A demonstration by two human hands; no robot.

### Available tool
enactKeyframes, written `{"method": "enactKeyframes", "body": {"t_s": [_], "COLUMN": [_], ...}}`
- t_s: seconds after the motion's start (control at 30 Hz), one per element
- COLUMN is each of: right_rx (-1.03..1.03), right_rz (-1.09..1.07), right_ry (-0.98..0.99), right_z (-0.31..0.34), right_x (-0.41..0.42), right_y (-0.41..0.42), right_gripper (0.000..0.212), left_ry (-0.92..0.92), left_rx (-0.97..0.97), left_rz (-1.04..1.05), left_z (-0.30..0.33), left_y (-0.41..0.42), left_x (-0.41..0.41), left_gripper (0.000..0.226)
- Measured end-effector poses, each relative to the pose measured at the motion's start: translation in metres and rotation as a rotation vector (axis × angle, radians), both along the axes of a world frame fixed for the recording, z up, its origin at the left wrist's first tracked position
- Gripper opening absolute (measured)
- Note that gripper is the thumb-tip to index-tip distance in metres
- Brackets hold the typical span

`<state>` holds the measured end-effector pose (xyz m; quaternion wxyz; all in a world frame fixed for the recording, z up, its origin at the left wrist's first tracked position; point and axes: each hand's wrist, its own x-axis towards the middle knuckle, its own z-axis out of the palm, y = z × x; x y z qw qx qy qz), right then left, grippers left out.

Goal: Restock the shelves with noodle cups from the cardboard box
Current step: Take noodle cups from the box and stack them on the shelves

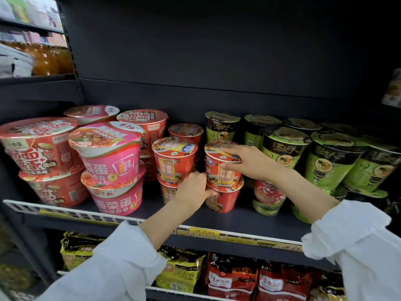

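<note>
On shelf, hands around stacked noodle cups

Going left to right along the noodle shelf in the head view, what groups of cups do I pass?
Red bowl stack → pink bowl stack → small red cups → green cups.

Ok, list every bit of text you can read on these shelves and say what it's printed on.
"安徽板面": red cup under the right hand.
"安徽板面": red cup to its left.
"汤达人": green cup.
"菜蛋": upper pink bowl.
"面菜蛋": lower pink bowl.
Price strip, noodle packets below: too blurred.
</note>
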<state>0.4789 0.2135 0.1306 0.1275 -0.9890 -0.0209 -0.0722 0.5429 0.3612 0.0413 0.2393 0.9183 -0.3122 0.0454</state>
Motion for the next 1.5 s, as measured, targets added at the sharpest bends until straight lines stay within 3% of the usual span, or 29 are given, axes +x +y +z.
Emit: {"method": "enactKeyframes", "body": {"t_s": [0.17, 0.37, 0.57, 0.7, 0.87, 1.2, 1.37, 1.5], "right_rx": [0.017, -0.033, -0.134, -0.169, -0.307, -0.155, -0.017, 0.087], "right_rz": [0.019, 0.026, -0.015, -0.046, -0.192, -0.249, -0.149, -0.176], "right_ry": [0.010, -0.045, -0.078, -0.095, -0.235, -0.343, -0.245, -0.333], "right_z": [-0.004, -0.014, -0.010, -0.013, -0.024, -0.043, -0.026, -0.001], "right_x": [0.006, 0.017, 0.023, 0.020, 0.018, 0.015, 0.000, -0.030], "right_y": [-0.006, -0.006, -0.003, 0.000, 0.010, 0.017, 0.013, -0.002], "right_gripper": [0.061, 0.067, 0.064, 0.067, 0.067, 0.062, 0.068, 0.055], "left_ry": [-0.207, -0.377, -0.344, -0.245, -0.164, -0.180, -0.282, -0.381], "left_rx": [0.230, 0.354, 0.273, 0.121, 0.043, 0.021, 0.049, 0.001], "left_rz": [-0.020, -0.033, 0.037, 0.055, 0.040, 0.116, 0.109, 0.079], "left_z": [0.005, 0.007, 0.006, -0.001, -0.001, -0.001, 0.009, 0.018], "left_y": [0.007, 0.008, -0.004, -0.003, 0.006, -0.001, -0.005, -0.005], "left_x": [0.002, -0.004, -0.008, -0.009, -0.003, -0.012, -0.024, -0.033], "left_gripper": [0.042, 0.050, 0.050, 0.046, 0.035, 0.039, 0.048, 0.044]}}
